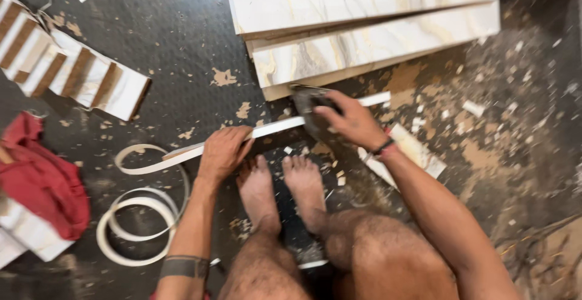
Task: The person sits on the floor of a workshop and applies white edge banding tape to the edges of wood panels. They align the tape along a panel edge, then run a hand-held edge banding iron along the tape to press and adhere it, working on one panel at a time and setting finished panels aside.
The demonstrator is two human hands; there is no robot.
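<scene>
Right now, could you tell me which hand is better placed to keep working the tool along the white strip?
The right hand. It already grips the dark tool on the white strip, beside the stacked marble-patterned boards. The left hand is pressing the strip down near its other end, apparently steadying it.

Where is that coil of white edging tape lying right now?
The coil of white edging tape lies on the dark floor at lower left of the head view, just outside the left hand and forearm, right of the red cloth.

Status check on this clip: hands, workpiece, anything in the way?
Left hand pressing white strip down. Right hand gripping dark tool on it. Marble-look panels close behind.
</scene>
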